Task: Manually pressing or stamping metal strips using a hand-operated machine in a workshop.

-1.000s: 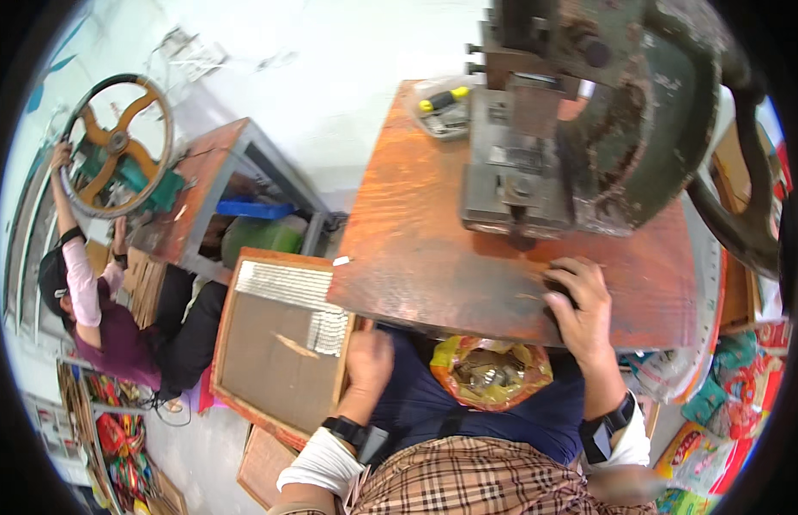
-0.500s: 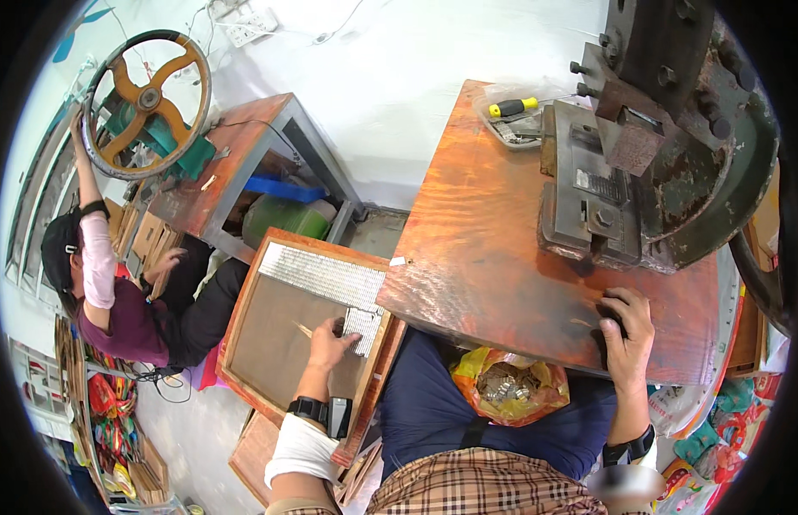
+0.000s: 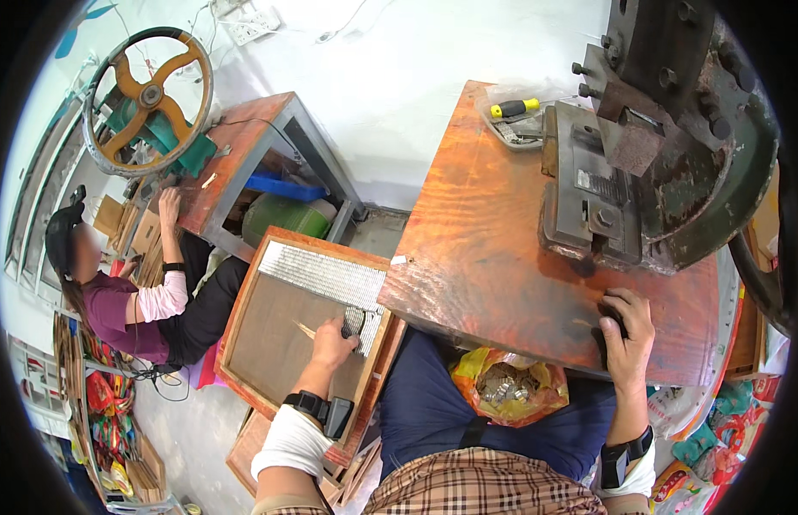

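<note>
Apparently gathers small metal pieces [image 3: 326, 275], lying along far and right sides of wooden-framed tray [image 3: 266, 322], with left hand [image 3: 333, 345]; cannot tell whether grasping any. Rests right hand [image 3: 629, 342], released, on tabletop [image 3: 476, 249] right of tray. Next, likely calls for an even pinch.

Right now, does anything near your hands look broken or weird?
Yes: a pale, splinter-like streak stands out on the plain brown bottom of the wooden tray, beside the left hand. It could be a loose sliver or torn wood; I can't tell. The green metal press also has patchy, worn-looking paint.
</note>
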A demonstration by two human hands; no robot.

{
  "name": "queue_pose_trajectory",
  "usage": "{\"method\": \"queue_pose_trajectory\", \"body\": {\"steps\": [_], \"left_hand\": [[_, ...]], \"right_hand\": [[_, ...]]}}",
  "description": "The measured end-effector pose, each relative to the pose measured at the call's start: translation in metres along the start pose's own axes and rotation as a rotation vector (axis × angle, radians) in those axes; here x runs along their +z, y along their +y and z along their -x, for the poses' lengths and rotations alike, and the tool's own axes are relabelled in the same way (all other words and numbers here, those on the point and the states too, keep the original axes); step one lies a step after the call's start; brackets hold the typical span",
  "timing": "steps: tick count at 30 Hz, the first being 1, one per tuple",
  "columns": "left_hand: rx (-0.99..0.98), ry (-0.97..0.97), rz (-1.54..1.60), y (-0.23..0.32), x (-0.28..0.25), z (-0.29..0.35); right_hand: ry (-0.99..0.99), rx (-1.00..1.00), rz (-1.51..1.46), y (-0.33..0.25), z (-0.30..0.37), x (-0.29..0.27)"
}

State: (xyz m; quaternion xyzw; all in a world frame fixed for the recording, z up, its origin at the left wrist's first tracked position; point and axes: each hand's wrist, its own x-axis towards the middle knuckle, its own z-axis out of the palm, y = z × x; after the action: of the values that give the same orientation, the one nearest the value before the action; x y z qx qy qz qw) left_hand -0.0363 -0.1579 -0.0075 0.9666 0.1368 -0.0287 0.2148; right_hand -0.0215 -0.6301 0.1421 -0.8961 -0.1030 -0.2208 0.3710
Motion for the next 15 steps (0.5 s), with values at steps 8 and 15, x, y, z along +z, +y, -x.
{"method": "queue_pose_trajectory", "body": {"steps": [8, 15], "left_hand": [[0.093, 0.208, -0.079, -0.013, 0.017, -0.007], [-0.005, 0.137, 0.134, 0.051, -0.065, 0.010]], "right_hand": [[0.027, -0.025, 0.013, -0.001, -0.001, -0.003], [0.058, -0.076, 0.062, 0.001, -0.001, -0.001]]}}
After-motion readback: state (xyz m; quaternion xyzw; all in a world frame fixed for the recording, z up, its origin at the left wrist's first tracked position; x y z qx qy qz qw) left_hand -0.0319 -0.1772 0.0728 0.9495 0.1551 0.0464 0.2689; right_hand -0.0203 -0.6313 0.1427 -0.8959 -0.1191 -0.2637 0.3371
